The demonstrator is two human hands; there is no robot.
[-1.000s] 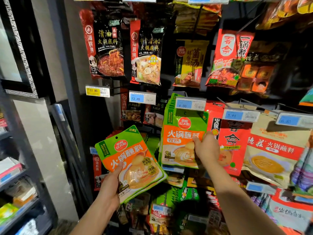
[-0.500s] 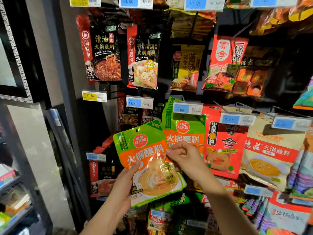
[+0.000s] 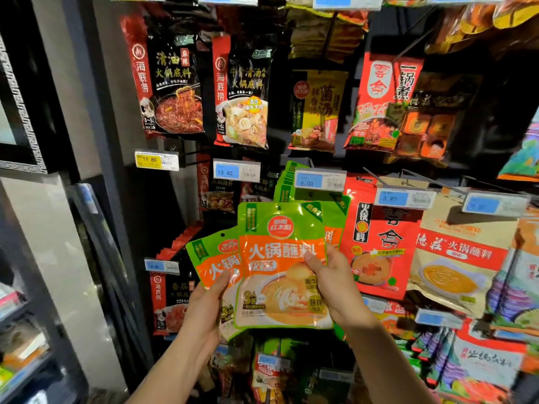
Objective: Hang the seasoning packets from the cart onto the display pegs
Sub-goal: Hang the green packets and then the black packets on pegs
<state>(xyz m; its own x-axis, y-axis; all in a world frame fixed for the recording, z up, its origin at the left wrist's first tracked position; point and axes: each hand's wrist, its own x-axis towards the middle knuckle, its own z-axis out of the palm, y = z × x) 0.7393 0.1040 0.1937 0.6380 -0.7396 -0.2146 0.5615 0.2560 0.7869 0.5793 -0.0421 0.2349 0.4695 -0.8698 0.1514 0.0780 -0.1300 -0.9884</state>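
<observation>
Open space under the yellow price tag [image 3: 156, 160]; red packets [image 3: 379, 246] tight beside the hung green packets [image 3: 284, 185].

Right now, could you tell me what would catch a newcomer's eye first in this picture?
The two green-and-orange packets at centre: the right hand pinches the front packet upright, and the left hand holds the tilted packet behind it. Just above hangs a matching green stack behind the 6.00 price tag.

The front packet [image 3: 280, 275] overlaps the rear packet [image 3: 213, 258], which lies at its left. Behind both, the hung packets [image 3: 284, 182] hang below the price tag [image 3: 319, 179], with neighbouring packets [image 3: 379, 243] right of them.
</observation>
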